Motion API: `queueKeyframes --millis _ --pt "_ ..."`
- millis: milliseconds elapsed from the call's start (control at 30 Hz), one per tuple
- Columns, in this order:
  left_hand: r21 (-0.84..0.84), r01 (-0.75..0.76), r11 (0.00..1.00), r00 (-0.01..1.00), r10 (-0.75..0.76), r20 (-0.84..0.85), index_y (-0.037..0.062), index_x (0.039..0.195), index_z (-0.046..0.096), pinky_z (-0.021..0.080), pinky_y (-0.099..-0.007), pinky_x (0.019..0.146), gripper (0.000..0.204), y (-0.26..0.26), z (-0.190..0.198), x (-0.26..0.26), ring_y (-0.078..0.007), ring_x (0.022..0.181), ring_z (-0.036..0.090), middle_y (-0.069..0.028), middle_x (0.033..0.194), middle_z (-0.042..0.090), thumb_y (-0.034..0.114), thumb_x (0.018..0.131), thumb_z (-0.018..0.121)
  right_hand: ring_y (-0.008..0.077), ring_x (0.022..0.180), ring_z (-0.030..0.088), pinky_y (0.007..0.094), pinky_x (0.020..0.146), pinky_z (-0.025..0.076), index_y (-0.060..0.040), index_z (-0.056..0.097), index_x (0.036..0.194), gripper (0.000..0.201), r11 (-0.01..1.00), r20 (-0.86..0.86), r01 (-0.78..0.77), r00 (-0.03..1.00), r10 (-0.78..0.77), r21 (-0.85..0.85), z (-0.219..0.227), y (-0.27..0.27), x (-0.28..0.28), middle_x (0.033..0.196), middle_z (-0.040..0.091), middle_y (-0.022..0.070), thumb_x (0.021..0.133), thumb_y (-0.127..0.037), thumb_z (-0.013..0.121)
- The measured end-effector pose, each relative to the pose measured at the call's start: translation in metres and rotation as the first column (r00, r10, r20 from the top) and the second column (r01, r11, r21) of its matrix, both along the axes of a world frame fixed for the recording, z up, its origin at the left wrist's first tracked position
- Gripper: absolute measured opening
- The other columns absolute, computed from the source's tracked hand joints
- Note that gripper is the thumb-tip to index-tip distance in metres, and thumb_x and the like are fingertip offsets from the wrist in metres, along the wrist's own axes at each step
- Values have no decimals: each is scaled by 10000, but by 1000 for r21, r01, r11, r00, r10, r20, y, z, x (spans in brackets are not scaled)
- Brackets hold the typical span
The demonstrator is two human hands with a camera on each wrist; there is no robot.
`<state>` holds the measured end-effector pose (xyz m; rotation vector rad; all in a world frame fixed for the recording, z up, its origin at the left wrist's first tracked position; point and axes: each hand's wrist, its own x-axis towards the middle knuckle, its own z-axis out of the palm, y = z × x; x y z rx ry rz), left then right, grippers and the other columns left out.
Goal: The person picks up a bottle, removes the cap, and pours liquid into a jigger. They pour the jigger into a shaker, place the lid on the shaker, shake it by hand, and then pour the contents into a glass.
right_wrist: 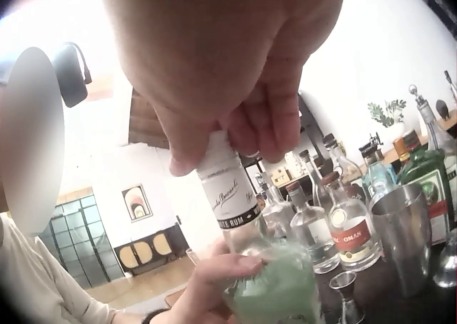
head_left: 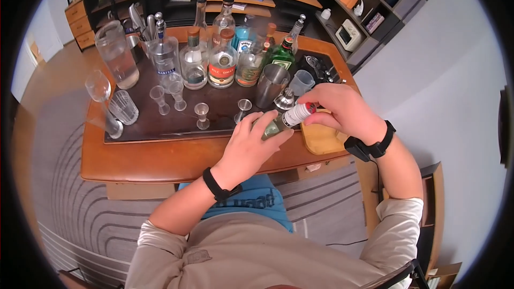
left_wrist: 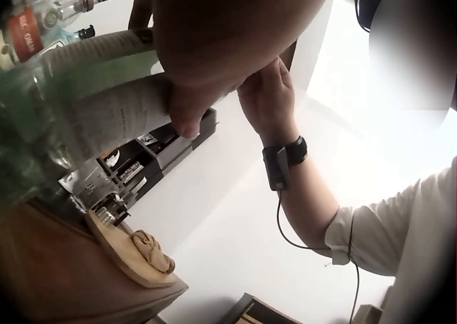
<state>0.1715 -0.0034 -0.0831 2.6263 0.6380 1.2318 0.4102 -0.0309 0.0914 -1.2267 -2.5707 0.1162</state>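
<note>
A glass rum bottle (head_left: 294, 116) with a white neck label and red cap is tilted in front of me, above the desk's near edge. My left hand (head_left: 247, 147) grips its body from above; the greenish glass shows in the left wrist view. At the red cap (head_left: 310, 108), the thumb and fingers of my right hand (head_left: 342, 111) pinch the top. In the right wrist view the neck label (right_wrist: 232, 195) ends in "TE RUM", and the fingertips cover the cap. Just beyond the bottle stand a metal shaker tin (head_left: 272, 84), a shaker top (head_left: 285, 98) and a jigger (head_left: 243, 108).
Several liquor bottles (head_left: 221, 64) crowd the back of the desk (head_left: 160, 152). To the left are a water pitcher (head_left: 116, 56), a ribbed glass (head_left: 123, 108), a wine glass lying tilted (head_left: 98, 86) and small glasses (head_left: 159, 99). A wooden tray (head_left: 319, 138) lies under my right hand.
</note>
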Motion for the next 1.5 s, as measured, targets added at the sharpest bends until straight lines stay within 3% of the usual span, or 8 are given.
queueKeyframes --millis 167,333,400,633,933,1033,1233,1500 --pt "-170 186 968 983 -183 35 210 1332 703 457 -518 1169 562 12 14 -28 -450 1409 517 -215 1575 476 230 814 920 322 866 651 405 773 522 -90 722 1292 394 992 -203 37 979 -11 124 -33 1 -13 956 675 98 947 -259 810" --pt "-131 287 949 932 -308 -190 244 1394 684 445 -493 1192 630 34 59 -40 -435 1452 500 -207 1569 490 235 807 914 259 849 639 372 776 520 -68 668 1405 444 969 -393 97 920 0 226 -60 8 -30 953 645 87 979 -145 765" --pt "-121 228 966 852 -258 -455 256 1399 683 471 -496 1160 665 38 87 -41 -429 1423 509 -194 1531 522 182 780 917 174 834 602 321 771 505 -48 634 1443 449 984 -762 175 634 -131 -24 -88 6 -29 943 618 38 1009 -114 725" --pt "-209 255 944 872 -317 -372 264 1387 719 544 -485 1065 653 37 66 -61 -417 1321 597 -198 1521 538 168 776 930 139 772 575 296 734 491 -43 664 1348 319 918 -824 298 426 -373 -262 -227 -23 -13 949 623 37 1055 -167 689" --pt "-166 30 986 999 -33 -17 91 1330 744 557 -444 1079 728 48 89 -102 -311 1292 660 -149 1458 619 138 665 1035 165 800 599 312 755 513 -31 681 1283 260 914 -786 227 467 -405 -335 -279 -31 -27 991 638 59 1033 -102 690" --pt "-499 93 862 949 75 307 34 1469 627 562 -408 1085 787 66 129 -120 -231 1248 666 -112 1455 624 18 755 961 212 816 633 336 761 529 -25 687 1246 243 923 -768 229 512 -385 -310 -291 -27 -29 986 656 90 1023 -117 712" --pt "-374 2 927 942 124 311 32 1458 621 570 -315 1001 605 107 225 -150 -149 1149 679 -74 1369 656 -20 894 832 223 778 642 346 715 529 -23 700 1195 206 928 -772 262 520 -366 -264 -297 -35 -29 942 664 95 1008 -106 726" --pt "-355 -267 896 955 294 24 83 1373 702 570 -308 950 574 103 241 -196 -148 1076 693 -76 1237 702 102 843 921 229 754 639 342 691 523 -31 722 1176 200 921 -731 284 563 -385 -267 -295 -38 -30 915 659 86 995 -112 746"
